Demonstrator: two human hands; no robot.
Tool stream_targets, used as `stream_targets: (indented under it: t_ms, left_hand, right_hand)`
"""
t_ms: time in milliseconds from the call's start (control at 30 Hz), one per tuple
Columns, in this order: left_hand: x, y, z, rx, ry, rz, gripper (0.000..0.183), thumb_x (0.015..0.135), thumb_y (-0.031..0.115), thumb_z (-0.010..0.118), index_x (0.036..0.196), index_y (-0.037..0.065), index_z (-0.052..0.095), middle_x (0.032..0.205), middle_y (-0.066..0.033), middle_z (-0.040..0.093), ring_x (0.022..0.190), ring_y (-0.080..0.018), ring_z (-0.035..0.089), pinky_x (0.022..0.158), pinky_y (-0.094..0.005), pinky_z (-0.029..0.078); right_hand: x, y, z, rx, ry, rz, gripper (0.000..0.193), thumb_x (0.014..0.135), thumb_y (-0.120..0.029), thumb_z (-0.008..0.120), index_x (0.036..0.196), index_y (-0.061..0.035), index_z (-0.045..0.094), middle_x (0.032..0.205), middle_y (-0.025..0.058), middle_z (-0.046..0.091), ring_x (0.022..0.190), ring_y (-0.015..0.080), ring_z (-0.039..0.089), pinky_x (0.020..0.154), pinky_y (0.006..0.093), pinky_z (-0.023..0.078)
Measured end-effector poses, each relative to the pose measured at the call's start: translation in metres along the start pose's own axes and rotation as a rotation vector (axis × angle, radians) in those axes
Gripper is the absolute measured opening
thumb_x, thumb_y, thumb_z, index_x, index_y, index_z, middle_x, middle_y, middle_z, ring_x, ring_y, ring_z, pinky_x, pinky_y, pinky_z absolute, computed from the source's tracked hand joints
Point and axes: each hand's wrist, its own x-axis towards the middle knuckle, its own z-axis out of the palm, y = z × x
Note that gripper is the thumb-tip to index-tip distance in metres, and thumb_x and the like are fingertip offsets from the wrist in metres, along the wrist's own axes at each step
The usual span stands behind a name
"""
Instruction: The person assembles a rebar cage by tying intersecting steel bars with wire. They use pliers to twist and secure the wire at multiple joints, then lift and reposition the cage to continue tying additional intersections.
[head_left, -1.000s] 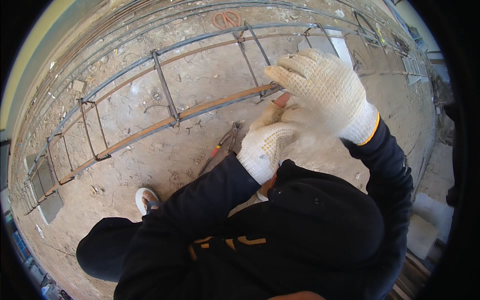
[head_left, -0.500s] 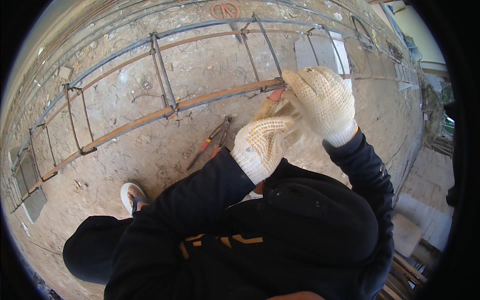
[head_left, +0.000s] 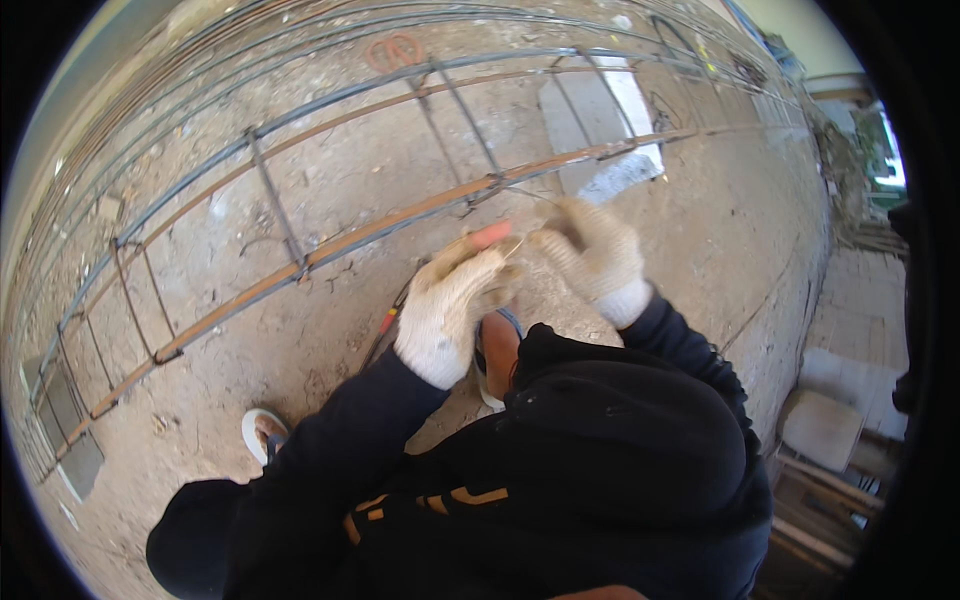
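Note:
A long rebar cage (head_left: 370, 228) with square stirrups stretches across the ground ahead of me. From a joint on its near bar, a thin tie wire (head_left: 528, 193) runs to my right hand (head_left: 595, 255), whose gloved fingers are bent closed around its end. My left hand (head_left: 445, 305), also in a white knit glove, is just to the left with one bare fingertip showing. Its fingers are pressed together by a fine strand, too blurred to tell what they grip. Red-and-yellow-handled pliers (head_left: 389, 320) lie on the ground, partly hidden by my left arm.
Orange-handled scissors or cutters (head_left: 395, 50) lie beyond the cage. A grey-white board (head_left: 590, 115) sits under its right part. Long loose bars (head_left: 290, 35) run along the far side. My sandalled foot (head_left: 265, 432) is at the lower left; boards (head_left: 820, 430) lie at right.
Both hands have drawn back from the cage joint toward me. A strand of wire now shows between the joint and my right hand. The view has shifted, so the cage sits further left.

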Motion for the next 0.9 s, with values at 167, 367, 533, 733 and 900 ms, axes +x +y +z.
stream_targets:
  t_ms: [167,367,533,733,900]
  left_hand:
    - [-0.020,0.002,-0.009,1.377,-0.038,0.211,0.037,0.093,0.025,0.061,0.125,0.007,0.062,0.091,-0.0137,0.071,0.079,-0.0280,0.071,0.070,-0.0360,0.055]
    - [-0.041,0.019,-0.025,1.984,-0.265,-0.036,0.027,0.089,0.032,0.063,0.098,0.008,0.072,0.083,-0.0156,0.070,0.076,-0.0348,0.068,0.069,-0.0431,0.056]
    - [-0.039,0.059,0.030,1.747,0.140,0.763,0.025,0.083,0.015,0.075,0.102,-0.001,0.072,0.088,-0.0118,0.074,0.071,-0.0265,0.070,0.065,-0.0325,0.056]
    - [0.019,0.094,0.060,2.168,-0.080,1.151,0.031,0.075,0.011,0.075,0.106,0.005,0.072,0.099,-0.0118,0.070,0.085,-0.0310,0.066,0.076,-0.0373,0.053]
    - [0.037,0.095,0.053,2.157,-0.132,1.013,0.023,0.074,0.012,0.075,0.097,0.009,0.073,0.091,-0.0102,0.069,0.084,-0.0313,0.066,0.074,-0.0396,0.052]
  right_hand:
    - [-0.027,0.016,0.021,0.392,-0.068,0.300,0.032,0.084,-0.025,0.078,0.107,-0.0043,0.068,0.076,0.0106,0.065,0.066,0.0141,0.059,0.062,0.0304,0.051]
    - [0.003,0.019,-0.014,0.119,0.330,-0.094,0.032,0.084,-0.021,0.077,0.110,-0.0049,0.070,0.079,0.0096,0.067,0.068,0.0122,0.061,0.061,0.0268,0.050]
    - [0.022,0.008,-0.047,0.075,0.409,-0.035,0.031,0.087,-0.028,0.073,0.108,-0.0050,0.070,0.084,0.0134,0.070,0.074,0.0178,0.069,0.064,0.0288,0.053]
    - [0.026,-0.019,-0.004,-0.035,0.163,-0.294,0.029,0.086,-0.032,0.069,0.098,-0.0054,0.068,0.084,0.0151,0.068,0.073,0.0297,0.067,0.065,0.0387,0.053]
    - [0.038,-0.012,0.022,-0.162,0.140,-0.379,0.024,0.086,-0.021,0.067,0.105,-0.0065,0.067,0.088,0.0133,0.068,0.077,0.0329,0.066,0.066,0.0394,0.053]
